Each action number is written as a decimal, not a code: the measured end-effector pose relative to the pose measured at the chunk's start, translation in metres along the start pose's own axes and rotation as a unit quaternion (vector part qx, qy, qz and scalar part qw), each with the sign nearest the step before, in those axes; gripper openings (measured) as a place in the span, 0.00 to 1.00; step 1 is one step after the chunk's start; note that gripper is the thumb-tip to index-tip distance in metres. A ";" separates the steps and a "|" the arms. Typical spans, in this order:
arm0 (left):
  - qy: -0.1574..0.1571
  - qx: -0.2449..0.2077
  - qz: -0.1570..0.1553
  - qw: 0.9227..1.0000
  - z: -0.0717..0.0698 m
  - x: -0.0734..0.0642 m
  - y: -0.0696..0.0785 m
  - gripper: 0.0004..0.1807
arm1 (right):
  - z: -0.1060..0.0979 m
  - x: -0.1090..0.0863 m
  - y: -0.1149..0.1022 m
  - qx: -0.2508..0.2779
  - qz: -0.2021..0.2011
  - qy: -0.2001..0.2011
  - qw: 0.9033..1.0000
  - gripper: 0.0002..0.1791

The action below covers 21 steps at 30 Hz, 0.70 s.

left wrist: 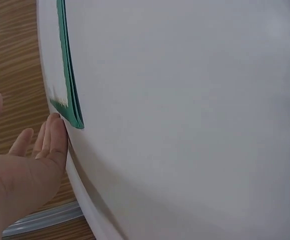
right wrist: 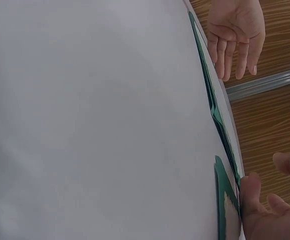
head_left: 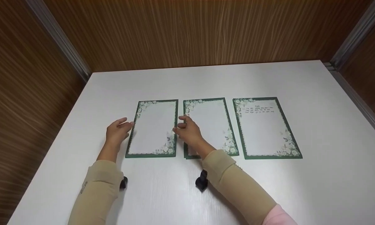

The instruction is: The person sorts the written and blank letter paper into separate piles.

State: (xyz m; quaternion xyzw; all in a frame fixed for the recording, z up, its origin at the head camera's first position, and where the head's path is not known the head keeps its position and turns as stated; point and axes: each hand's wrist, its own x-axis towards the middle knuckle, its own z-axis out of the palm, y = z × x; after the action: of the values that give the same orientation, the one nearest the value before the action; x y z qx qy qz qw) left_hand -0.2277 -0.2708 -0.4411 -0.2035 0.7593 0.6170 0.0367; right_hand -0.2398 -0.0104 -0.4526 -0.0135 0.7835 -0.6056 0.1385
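Observation:
Three green-bordered sheets with white flower corners lie in a row: a left sheet [head_left: 153, 128], a middle sheet [head_left: 210, 125] and a right sheet [head_left: 265, 134]. Only the right one shows printed lines near its top. My left hand [head_left: 117, 132] is at the left sheet's left edge, fingers loosely extended. At that sheet's right edge is my right hand [head_left: 189, 132], covering part of the middle sheet's left border. Neither hand grips anything; whether fingertips touch paper, I cannot tell. Layered green edges [left wrist: 72, 95] show in the left wrist view.
The sheets lie on a white table [head_left: 162, 193] with wood-grain panels [head_left: 199, 31] behind and at both sides. Black devices sit at the wrists, the right one [head_left: 201, 181] beside the sleeve. Metal strips [head_left: 59, 40] run along the panel corners.

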 end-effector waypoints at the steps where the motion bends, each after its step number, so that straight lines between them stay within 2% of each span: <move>1: -0.003 -0.002 0.001 1.000 0.000 -0.001 0.000 0.35 | 0.000 0.000 0.000 -0.001 -0.003 -0.003 1.000 0.31; 10: -0.013 -0.019 0.008 1.000 -0.002 -0.003 0.000 0.34 | -0.002 0.000 0.000 0.012 -0.012 -0.013 1.000 0.31; 21: 0.014 -0.051 0.017 0.998 0.000 -0.004 0.001 0.31 | -0.002 0.002 0.002 0.032 -0.027 -0.006 0.999 0.30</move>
State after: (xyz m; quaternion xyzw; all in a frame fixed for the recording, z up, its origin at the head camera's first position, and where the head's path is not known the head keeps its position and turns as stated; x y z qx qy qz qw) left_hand -0.2249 -0.2698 -0.4388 -0.2012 0.7306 0.6524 0.0054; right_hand -0.2417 -0.0084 -0.4549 -0.0337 0.7620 -0.6341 0.1267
